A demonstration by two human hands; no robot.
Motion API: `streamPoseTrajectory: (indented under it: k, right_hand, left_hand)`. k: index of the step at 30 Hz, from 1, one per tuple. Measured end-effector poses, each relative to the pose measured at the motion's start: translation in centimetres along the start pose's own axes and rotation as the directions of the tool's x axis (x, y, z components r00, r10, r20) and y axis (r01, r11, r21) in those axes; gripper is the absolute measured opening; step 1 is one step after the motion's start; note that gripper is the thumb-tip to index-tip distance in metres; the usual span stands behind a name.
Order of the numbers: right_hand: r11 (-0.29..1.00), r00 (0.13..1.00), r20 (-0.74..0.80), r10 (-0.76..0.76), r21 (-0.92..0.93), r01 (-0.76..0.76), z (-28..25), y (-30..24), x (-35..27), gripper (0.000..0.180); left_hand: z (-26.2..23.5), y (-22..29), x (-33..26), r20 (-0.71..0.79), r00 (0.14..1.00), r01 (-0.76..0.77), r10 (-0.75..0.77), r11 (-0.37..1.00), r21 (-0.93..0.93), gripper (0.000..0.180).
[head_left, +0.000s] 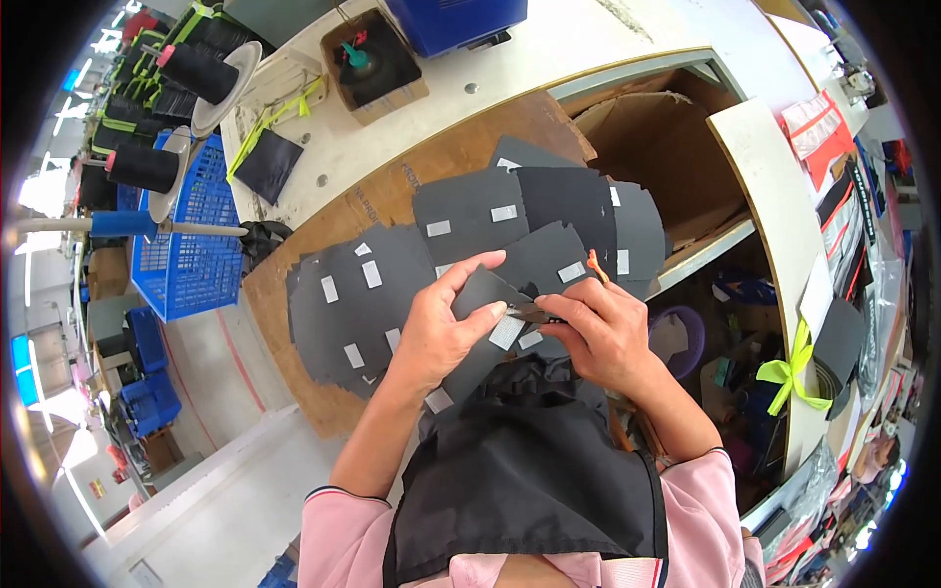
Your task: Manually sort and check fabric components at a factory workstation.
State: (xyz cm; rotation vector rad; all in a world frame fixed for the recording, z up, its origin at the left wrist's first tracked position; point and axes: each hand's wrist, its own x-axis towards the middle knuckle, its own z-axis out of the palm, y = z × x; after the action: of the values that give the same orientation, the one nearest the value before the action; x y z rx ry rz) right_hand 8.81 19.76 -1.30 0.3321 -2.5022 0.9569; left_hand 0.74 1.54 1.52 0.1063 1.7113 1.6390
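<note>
My left hand (441,328) pinches a dark grey panel (478,294), its thumb on the face and the index finger stretched along the top edge. A white label (506,332) sits on that panel, just below the thumb. In my right hand (610,328) is a pair of small metal thread snips (530,312), their blades pointing left against the panel's edge near my left thumb. Something orange (596,265) sticks up behind the right-hand knuckles; I cannot tell whether it belongs to the snips. Under both hands lie overlapping dark grey panels (377,284) with white labels.
A brown board (377,206) carries the panels on a white table (549,59). At the back are a cardboard box (392,98) and a blue bin (456,24). Left stand black thread cones (201,73) and a blue basket (186,240); right, an open compartment (676,147).
</note>
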Motion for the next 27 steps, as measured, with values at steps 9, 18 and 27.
streamPoseTrajectory:
  k: [9,18,27]
  right_hand:
    - [0.999,0.997,0.082,-0.008,-0.037,0.011,-0.7,-0.2,0.3,0.032]
    - [0.736,0.849,0.107,0.517,0.451,-0.505,-1.0,-0.4,-0.5,0.025]
    - [0.718,0.860,0.366,0.355,0.483,-0.502,1.1,2.3,-1.4,0.014]
  left_hand:
    - [-0.1,0.0,0.0,0.030,0.999,-0.026,0.025,0.998,0.056,0.044]
    - [-0.2,0.0,0.0,0.019,0.999,-0.049,0.049,0.999,0.019,0.049]
    - [-3.1,-2.9,0.6,-0.028,0.947,-0.247,0.319,0.784,0.569,0.040]
